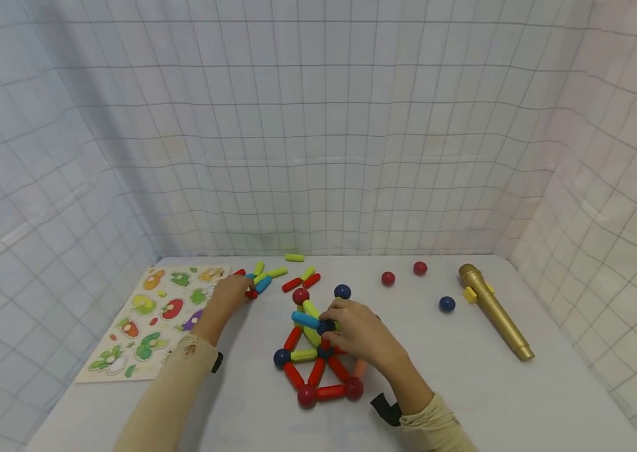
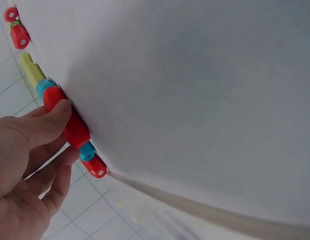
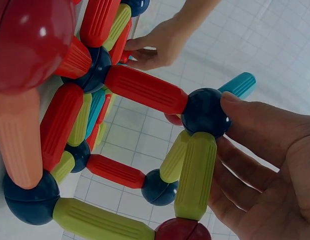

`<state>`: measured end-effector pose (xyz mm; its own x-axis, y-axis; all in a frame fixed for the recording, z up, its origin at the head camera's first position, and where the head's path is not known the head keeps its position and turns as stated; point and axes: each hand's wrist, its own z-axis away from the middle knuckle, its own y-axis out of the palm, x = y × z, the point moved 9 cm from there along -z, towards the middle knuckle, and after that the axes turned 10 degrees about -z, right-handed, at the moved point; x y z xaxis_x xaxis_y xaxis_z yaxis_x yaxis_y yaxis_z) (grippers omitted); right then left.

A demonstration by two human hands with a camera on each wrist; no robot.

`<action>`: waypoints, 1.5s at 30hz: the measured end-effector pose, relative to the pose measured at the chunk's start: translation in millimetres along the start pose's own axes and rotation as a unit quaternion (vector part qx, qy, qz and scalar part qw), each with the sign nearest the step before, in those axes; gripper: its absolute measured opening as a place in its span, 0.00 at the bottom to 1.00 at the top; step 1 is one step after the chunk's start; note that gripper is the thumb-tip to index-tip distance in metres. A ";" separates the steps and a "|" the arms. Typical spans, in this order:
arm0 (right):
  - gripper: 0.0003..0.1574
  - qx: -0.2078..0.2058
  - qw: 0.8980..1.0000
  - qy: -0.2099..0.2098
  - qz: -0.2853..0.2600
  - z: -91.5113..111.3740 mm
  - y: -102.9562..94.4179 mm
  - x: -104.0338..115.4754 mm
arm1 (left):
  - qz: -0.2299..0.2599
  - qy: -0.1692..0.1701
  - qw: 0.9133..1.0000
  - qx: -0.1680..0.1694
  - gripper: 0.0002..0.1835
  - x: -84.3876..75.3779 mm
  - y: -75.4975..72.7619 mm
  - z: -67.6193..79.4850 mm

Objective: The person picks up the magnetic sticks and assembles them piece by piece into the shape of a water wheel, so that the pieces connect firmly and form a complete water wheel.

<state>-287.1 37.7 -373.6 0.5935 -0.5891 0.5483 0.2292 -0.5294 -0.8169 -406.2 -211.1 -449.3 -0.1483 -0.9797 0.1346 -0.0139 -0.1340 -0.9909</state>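
My left hand (image 1: 226, 300) is at the pile of magnetic rods beside the picture board. In the left wrist view its thumb and fingers pinch a red rod (image 2: 69, 120), with light-blue and yellow-green rods close by. My right hand (image 1: 362, 334) grips a dark blue ball (image 3: 205, 112) at the top of a structure of magnetic rods and balls. From that ball extend a light-blue rod (image 1: 305, 319), a red rod (image 3: 144, 89) and a yellow-green rod (image 3: 196, 175). Flat on the table, the structure's base includes a red ball (image 1: 307, 396) and a blue ball (image 1: 282, 358).
A board with vegetable pictures (image 1: 143, 304) lies at left. Behind the structure are loose red rods (image 1: 292, 285) and a yellow-green rod (image 1: 294, 257). To the right lie red balls (image 1: 388, 278), a blue ball (image 1: 447, 304) and a gold toy microphone (image 1: 496, 314). Grid-patterned sheeting surrounds the table.
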 end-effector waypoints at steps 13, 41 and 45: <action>0.17 -0.012 1.000 -0.006 -0.001 2.8 -6.1 -8.5 | 0.008 0.011 0.999 -0.033 0.21 -15.6 4.4 16.8; 0.16 -0.010 1.000 -0.014 -0.009 3.1 -6.8 -8.1 | 0.406 0.032 0.913 0.012 0.16 -93.9 -9.8 100.7; 0.18 0.000 1.000 -0.015 -0.022 1.7 -6.3 -7.2 | 0.375 0.039 0.926 0.031 0.17 -92.5 -4.5 104.1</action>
<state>-291.4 46.4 -372.7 0.6064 -0.5467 0.5774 0.2550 -0.5541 -0.7924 -289.5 -135.3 -456.7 -0.1642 -0.7871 -0.5946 0.1776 0.5693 -0.8027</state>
